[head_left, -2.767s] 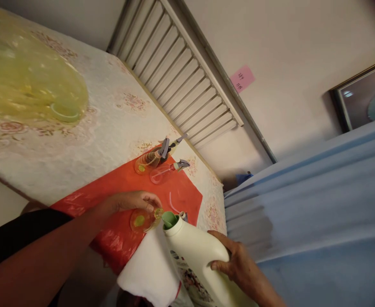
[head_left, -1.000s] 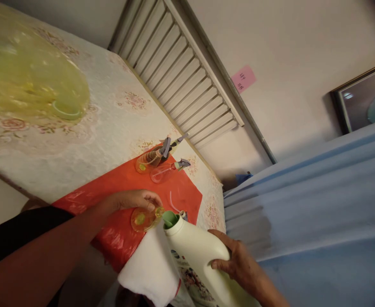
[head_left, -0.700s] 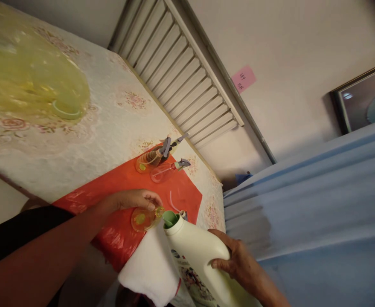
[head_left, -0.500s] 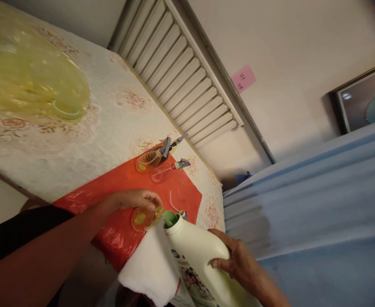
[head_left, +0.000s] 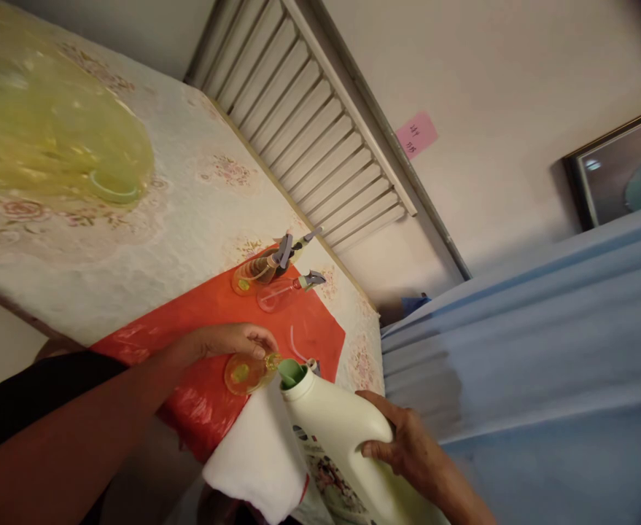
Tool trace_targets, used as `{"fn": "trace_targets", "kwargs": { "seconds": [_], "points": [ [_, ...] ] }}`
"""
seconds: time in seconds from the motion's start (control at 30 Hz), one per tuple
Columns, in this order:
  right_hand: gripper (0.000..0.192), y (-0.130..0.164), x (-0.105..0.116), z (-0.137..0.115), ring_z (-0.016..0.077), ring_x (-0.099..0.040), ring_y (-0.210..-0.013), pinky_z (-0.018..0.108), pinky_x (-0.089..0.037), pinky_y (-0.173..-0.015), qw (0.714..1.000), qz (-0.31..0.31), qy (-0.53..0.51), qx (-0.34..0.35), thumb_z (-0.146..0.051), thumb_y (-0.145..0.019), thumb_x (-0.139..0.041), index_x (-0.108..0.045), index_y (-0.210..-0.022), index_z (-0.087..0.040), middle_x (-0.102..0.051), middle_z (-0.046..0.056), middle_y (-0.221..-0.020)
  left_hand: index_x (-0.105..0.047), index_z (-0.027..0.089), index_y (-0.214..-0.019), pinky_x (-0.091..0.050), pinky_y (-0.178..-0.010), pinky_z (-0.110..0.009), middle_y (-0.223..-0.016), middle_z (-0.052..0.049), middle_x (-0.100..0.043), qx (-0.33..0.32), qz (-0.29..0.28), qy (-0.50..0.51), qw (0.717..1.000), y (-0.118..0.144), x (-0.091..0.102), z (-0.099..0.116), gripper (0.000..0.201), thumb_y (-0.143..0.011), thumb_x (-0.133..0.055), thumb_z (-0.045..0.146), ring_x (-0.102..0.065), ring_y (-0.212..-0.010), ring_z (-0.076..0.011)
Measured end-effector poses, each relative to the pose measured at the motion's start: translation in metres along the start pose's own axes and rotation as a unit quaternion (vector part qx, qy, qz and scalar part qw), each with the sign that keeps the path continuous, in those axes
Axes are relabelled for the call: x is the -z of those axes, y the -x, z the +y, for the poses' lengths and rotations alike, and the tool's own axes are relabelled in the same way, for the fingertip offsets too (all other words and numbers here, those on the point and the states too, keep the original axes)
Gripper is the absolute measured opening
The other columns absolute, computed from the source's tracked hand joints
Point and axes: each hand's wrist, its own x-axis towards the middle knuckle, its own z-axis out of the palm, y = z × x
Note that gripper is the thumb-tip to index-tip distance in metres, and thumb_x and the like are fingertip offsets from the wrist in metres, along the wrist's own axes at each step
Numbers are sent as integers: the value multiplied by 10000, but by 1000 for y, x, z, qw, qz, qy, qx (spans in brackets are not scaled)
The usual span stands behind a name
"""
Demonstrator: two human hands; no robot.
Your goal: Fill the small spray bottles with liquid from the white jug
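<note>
gripping a white jug, the right hand is tilting its green spout beside a small clear bottle, which the left hand is pinching on the red sheet; a white cloth is lying just below the bottle.

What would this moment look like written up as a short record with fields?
Left hand: grips a small clear bottle at its neck, on the red sheet
Right hand: holds a big white jug, tilted, green spout beside the small bottle's mouth
Nearby: white cloth under the jug; two spray bottles farther back on the red sheet
Surface: flowered table cover
</note>
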Motion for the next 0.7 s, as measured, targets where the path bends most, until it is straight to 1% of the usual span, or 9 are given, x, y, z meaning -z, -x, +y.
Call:
{"fn": "trace_targets", "kwargs": {
  "seconds": [0.17, 0.47, 0.7],
  "points": [
    [580, -1, 0, 2, 94, -425, -553, 175, -351, -441, 1000, 1, 16, -8, -446, -745, -752, -591, -1259, -231, -605, -25, -788, -678, 225, -1062, -477, -887, -326, -1070, -32, -705, 3, 0, 4, 1000, -1, 0, -1, 377, -727, -738, 387, -628, -1000, -232],
    [607, -1, 2, -2, 104, -435, -572, 171, -366, -440, 1000, -3, 18, -2, -502, -743, -741, -595, -1260, -221, -600, -13, -779, -681, 230, -1060, -474, -885, -316, -1064, -28, -710, 5, -5, 14, 1000, -1, 0, 0, 371, -727, -746, 381, -630, -994, -231],
    [579, 0, 3, -5, 124, -464, -603, 192, -384, -480, 1000, 2, 13, -3, -470, -738, -749, -611, -1245, -228, -611, -13, -782, -677, 225, -1068, -466, -883, -310, -1080, -37, -705, 2, -8, 7, 1000, -1, 1, -1, 382, -730, -748, 388, -624, -1002, -230]
  ]
}}
